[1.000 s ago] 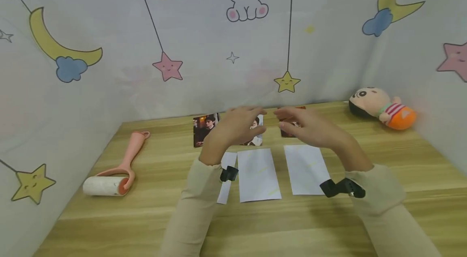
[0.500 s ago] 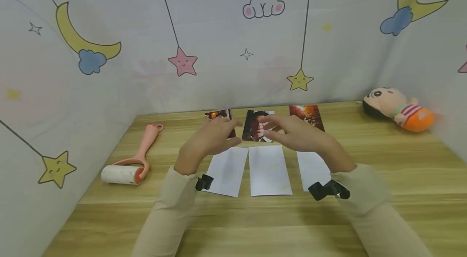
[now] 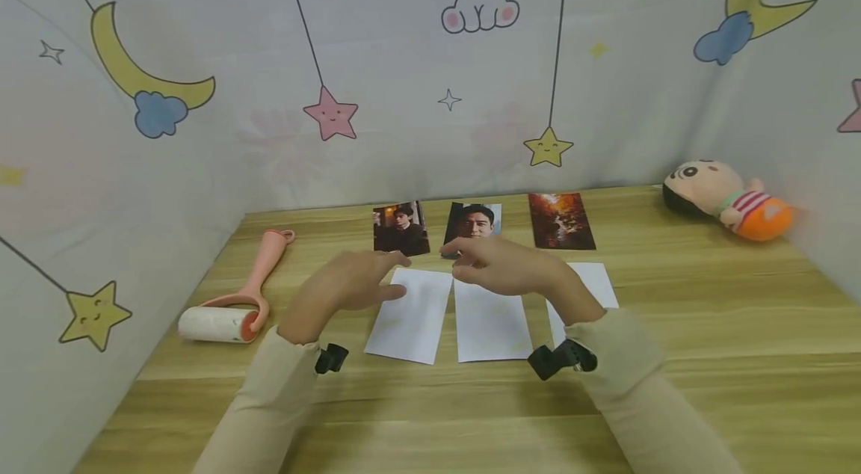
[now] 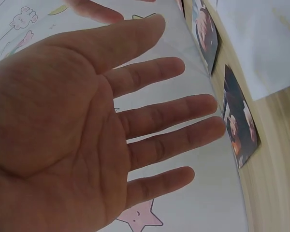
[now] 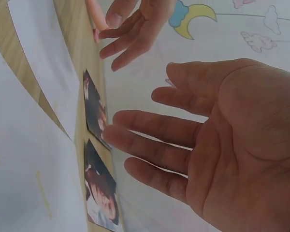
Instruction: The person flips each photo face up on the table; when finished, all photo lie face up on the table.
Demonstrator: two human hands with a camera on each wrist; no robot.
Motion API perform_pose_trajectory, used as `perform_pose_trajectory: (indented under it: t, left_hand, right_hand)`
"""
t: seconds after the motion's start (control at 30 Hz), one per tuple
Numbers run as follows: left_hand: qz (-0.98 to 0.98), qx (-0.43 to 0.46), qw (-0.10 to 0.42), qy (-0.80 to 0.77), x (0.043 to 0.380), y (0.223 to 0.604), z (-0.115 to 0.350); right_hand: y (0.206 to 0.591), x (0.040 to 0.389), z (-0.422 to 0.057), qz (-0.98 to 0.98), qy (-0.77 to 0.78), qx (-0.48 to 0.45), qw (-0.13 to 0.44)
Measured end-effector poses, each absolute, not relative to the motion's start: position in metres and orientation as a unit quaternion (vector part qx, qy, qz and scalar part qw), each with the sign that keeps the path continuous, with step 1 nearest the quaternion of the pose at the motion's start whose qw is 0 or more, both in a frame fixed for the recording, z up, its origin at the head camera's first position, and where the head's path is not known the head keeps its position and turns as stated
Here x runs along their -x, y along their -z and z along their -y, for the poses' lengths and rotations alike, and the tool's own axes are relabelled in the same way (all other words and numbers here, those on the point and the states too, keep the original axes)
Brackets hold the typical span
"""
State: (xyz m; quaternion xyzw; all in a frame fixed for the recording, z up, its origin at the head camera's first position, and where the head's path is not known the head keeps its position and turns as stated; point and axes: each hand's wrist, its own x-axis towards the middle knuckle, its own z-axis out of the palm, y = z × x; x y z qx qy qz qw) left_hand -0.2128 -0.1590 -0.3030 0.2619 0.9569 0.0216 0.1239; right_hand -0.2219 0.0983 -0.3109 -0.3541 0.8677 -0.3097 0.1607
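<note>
Both hands hover over the table, holding nothing. My left hand (image 3: 346, 281), fingers extended in the left wrist view, is over the upper left of the left white sheet (image 3: 410, 321). My right hand (image 3: 507, 265) overlaps the top of the middle white sheet (image 3: 494, 324) in the head view, its fingers loosely spread. A third white sheet (image 3: 595, 283) lies partly behind the right wrist. Beyond them lie three photo prints: a person in dark clothes (image 3: 401, 231), a close portrait (image 3: 474, 220) whose lower part the right hand covers, and an orange autumn scene (image 3: 563, 221).
A pink-handled lint roller (image 3: 258, 268) with a white roll lies on the left of the table (image 3: 430, 422). A plush doll (image 3: 729, 197) in an orange and striped outfit lies at the back right. A printed cloth (image 3: 403, 40) hangs behind the table.
Both hands have moved left and lower in the head view, off the back photo row and toward the white sheets. The photos now show more fully. The camera view has shifted somewhat.
</note>
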Motion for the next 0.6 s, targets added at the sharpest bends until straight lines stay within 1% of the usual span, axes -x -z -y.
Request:
perform_pose_trajectory:
  t: [0.17, 0.4, 0.5, 0.6]
  left_hand:
    - [-0.953, -0.249, 0.169, -0.038, 0.213, 0.309, 0.166]
    - [-0.942, -0.232, 0.236, -0.057, 0.216, 0.314, 0.17]
    - [-0.939, -0.224, 0.253, -0.059, 0.217, 0.316, 0.171]
    - [-0.939, -0.219, 0.258, -0.062, 0.218, 0.317, 0.173]
  right_hand:
    - [0.32, 0.218, -0.09, -0.862, 0.311, 0.344, 0.207]
    - [0.331, 0.217, -0.082, -0.853, 0.319, 0.335, 0.241]
    - [0.334, 0.218, -0.077, -0.857, 0.309, 0.327, 0.251]
    - [0.337, 0.218, -0.071, -0.861, 0.295, 0.327, 0.255]
